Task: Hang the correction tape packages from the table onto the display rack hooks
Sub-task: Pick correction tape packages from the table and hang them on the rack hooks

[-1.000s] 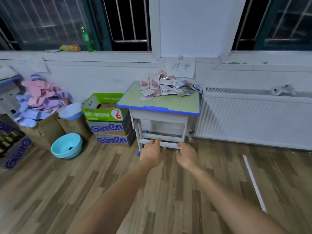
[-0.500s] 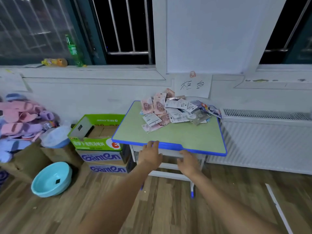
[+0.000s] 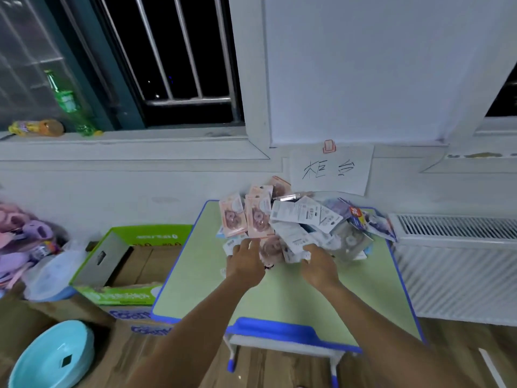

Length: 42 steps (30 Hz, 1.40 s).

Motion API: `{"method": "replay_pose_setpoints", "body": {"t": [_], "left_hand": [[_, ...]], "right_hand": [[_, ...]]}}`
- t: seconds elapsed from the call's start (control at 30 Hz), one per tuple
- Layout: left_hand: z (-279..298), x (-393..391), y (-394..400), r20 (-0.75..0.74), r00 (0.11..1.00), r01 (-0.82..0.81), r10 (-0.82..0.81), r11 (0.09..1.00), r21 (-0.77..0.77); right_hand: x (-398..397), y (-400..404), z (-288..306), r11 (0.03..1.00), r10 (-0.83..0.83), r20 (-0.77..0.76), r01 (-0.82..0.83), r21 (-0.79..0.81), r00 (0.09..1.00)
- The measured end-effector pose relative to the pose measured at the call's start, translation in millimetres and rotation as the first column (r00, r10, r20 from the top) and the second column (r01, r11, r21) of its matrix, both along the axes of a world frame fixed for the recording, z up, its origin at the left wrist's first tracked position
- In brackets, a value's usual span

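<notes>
Reaching over the green surface (image 3: 279, 298) with both arms, I have my left hand (image 3: 246, 264) and right hand (image 3: 319, 266) at the near edge of the heap of correction tape packages (image 3: 291, 222), which lies on the far half of the surface against the wall. My left hand's fingers lie fairly straight on the pink packages (image 3: 258, 219) at the heap's near left. My right hand's fingers curl down into white cards (image 3: 296, 242) at the heap's front, though I cannot tell from here whether they have truly closed on one. A handwritten paper sign (image 3: 331, 169) hangs on the wall just behind the heap. Left of the surface stand an open green carton (image 3: 131, 264) and, on the floor, a light blue basin (image 3: 53, 357). A white radiator (image 3: 458, 264) stands to the right.
</notes>
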<state>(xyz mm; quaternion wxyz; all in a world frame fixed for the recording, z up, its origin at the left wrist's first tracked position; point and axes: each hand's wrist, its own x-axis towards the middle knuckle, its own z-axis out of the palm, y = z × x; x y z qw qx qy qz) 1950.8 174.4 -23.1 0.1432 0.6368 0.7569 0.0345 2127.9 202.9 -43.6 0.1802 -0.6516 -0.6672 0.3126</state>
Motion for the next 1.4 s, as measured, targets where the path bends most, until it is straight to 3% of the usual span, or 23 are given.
{"method": "replay_pose_setpoints", "body": {"t": [0.2,0.33,0.53,0.77,0.97,1.17,1.3,1.4], "left_hand": [[-4,-12,74,0.043,0.993,-0.106,0.108,0.994,-0.033],[-16,-26,100,0.015,0.986,-0.166,0.168,0.982,-0.092],[-25,-45,134,0.047,0.961,-0.268,0.271,0.961,-0.062],[-41,-72,172,0.265,0.793,-0.53,0.549,0.835,-0.145],[-63,-90,182,0.252,0.804,-0.51,0.538,0.843,-0.172],[-70,-95,176,0.219,0.829,-0.519,0.514,0.854,-0.039],[-63,-100,172,0.45,0.795,-0.499,0.408,0.86,0.103],[-58,-104,171,0.515,0.791,-0.459,0.331,0.877,0.14]], "right_hand": [[-21,82,-2,0.999,0.038,-0.056,-0.038,-0.004,0.998],[-44,112,-9,0.997,0.071,-0.061,-0.072,-0.005,0.996],[-71,143,-16,0.998,0.042,-0.095,-0.046,-0.037,0.995],[-111,176,-19,0.999,-0.007,-0.097,0.003,-0.042,0.995],[-136,185,-27,0.989,-0.005,0.078,0.016,-0.148,0.997],[-149,182,-35,0.99,-0.042,0.201,0.068,-0.125,0.979],[-152,178,-31,0.991,-0.114,0.188,0.125,-0.046,0.976],[-155,179,-22,0.979,-0.189,0.075,0.194,-0.063,0.979]]}}
